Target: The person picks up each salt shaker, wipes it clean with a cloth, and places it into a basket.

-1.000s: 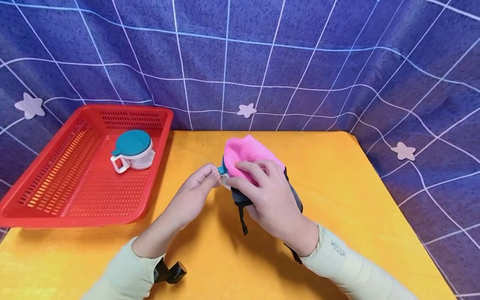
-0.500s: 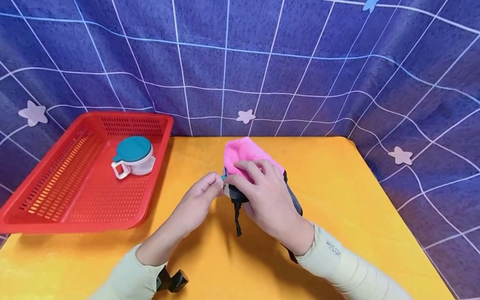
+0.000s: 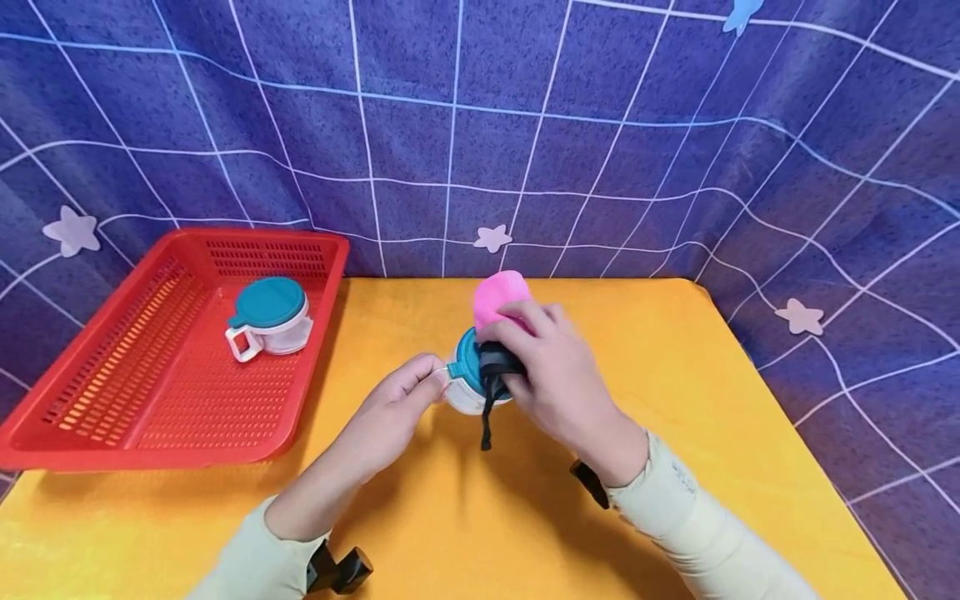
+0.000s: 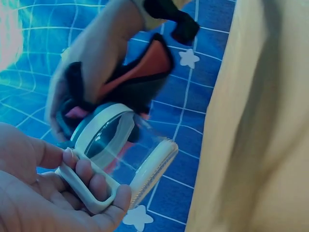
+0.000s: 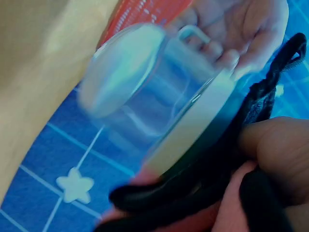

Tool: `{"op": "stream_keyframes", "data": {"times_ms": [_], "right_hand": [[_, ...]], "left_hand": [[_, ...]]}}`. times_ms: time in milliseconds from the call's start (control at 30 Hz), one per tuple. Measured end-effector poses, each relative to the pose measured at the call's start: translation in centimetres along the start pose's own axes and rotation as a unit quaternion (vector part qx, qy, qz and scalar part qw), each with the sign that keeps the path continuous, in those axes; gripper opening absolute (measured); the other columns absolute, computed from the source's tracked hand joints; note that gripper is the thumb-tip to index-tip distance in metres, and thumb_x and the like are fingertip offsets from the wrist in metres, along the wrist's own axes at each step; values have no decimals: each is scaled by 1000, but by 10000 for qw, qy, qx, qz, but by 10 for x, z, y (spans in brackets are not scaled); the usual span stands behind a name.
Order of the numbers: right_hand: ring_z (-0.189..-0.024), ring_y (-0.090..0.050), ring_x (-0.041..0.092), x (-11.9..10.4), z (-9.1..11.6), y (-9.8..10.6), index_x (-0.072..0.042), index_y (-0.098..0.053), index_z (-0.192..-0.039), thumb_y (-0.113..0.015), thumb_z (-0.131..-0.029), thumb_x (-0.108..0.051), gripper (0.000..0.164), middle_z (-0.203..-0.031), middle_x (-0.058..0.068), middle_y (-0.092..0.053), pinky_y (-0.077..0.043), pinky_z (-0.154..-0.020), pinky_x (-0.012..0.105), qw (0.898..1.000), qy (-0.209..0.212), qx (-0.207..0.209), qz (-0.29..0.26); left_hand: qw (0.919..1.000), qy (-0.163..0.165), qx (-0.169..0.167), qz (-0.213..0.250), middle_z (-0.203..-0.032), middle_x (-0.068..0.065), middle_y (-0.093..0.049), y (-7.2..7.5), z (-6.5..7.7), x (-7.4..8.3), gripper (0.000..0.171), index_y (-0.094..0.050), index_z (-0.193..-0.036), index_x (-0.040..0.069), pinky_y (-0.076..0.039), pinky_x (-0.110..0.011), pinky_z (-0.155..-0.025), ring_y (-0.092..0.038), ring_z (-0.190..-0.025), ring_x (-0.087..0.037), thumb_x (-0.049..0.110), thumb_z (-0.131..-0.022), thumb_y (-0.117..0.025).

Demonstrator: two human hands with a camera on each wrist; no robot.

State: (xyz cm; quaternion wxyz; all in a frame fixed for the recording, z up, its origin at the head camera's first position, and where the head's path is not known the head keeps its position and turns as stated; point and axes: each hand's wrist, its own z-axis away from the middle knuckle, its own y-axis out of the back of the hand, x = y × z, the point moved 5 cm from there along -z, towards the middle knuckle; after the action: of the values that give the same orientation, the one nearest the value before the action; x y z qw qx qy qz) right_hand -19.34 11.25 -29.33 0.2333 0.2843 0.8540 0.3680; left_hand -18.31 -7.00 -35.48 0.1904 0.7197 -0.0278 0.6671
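Note:
My left hand (image 3: 401, 404) holds a clear jar (image 4: 145, 145) by its white handle (image 4: 87, 186), fingers curled through the loop. The jar's teal lid (image 3: 468, 360) faces up in the head view, partly covered. My right hand (image 3: 558, 371) grips a bunched pink and dark grey cloth (image 3: 501, 298) with black edging and a black strap (image 3: 487, 417), against the lid. In the right wrist view, the cloth's black edge (image 5: 164, 195) lies along the lid side of the jar. The cloth's far part is hidden by my right hand.
A red perforated basket (image 3: 288, 408) stands at the left of the yellow table (image 3: 637, 333). Inside it sits a similar jar with a teal lid (image 3: 270, 302) and a white handle. A blue grid-patterned curtain (image 3: 405, 142) hangs behind the table.
The cloth, spread over the jar before, is now bunched smaller in my right hand, uncovering much of the teal lid. My left hand keeps its hold on the handle.

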Motion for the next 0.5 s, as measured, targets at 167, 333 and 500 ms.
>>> {"op": "stream_keyframes", "data": {"times_ms": [167,333,500], "right_hand": [[-109,-55,30,15,9,8,-17,-72,-112,-68,-77,11,45,-123,5,-64,-46,-94,44,9938,-381,313,-1000],[-124,-56,26,21,22,12,-14,-73,-112,-63,-78,17,47,-127,7,-62,-44,-107,37,9737,-617,754,-2060],[-126,-57,25,24,26,13,-11,-74,-111,-59,-76,24,52,-126,7,-62,-46,-106,35,9558,-759,1041,-2642]], "left_hand": [[9995,-22,-17,302,-100,-15,-50,5,2,7,24,-52,-97,1,-36,-45,-96,-48,-106,-29,19,-110,-44],[9970,-126,134,745,-97,-14,-47,9,1,9,22,-48,-94,-1,-32,-49,-100,-47,-106,-29,14,-109,-43],[9947,-297,169,971,-95,-13,-47,9,0,10,24,-46,-92,-4,-32,-50,-102,-48,-104,-31,13,-108,-41]]}}
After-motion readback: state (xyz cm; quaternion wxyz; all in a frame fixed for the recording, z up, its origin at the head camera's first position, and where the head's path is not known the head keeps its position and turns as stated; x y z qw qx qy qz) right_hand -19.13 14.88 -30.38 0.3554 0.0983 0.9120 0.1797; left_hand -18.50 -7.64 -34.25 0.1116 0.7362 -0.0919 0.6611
